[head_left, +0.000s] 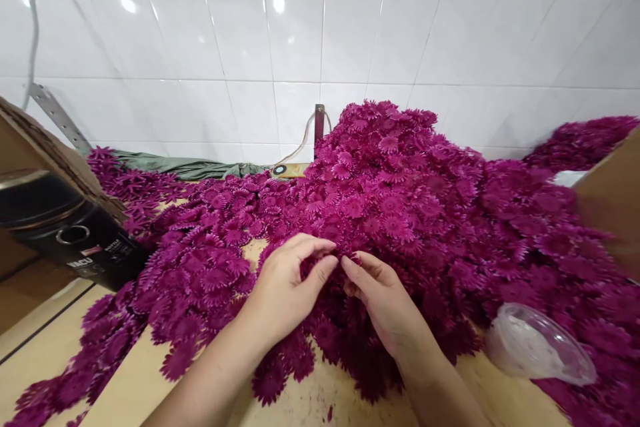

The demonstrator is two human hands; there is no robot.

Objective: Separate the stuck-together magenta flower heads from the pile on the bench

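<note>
A big heap of magenta fabric flower heads (400, 200) covers the wooden table (125, 387) and rises against the tiled wall. My left hand (285, 290) and my right hand (383, 303) meet at the heap's front edge. The fingertips of both hands pinch the same small magenta flower piece (345, 257) between them. Loose flowers lie under and around both wrists.
A black printed box (75, 240) lies at the left under a brown cardboard flap (45, 147). A clear plastic container (540, 343) lies on its side at the right. Another cardboard box (613, 200) stands at the right edge. A green cloth (185, 165) and a cable run along the wall.
</note>
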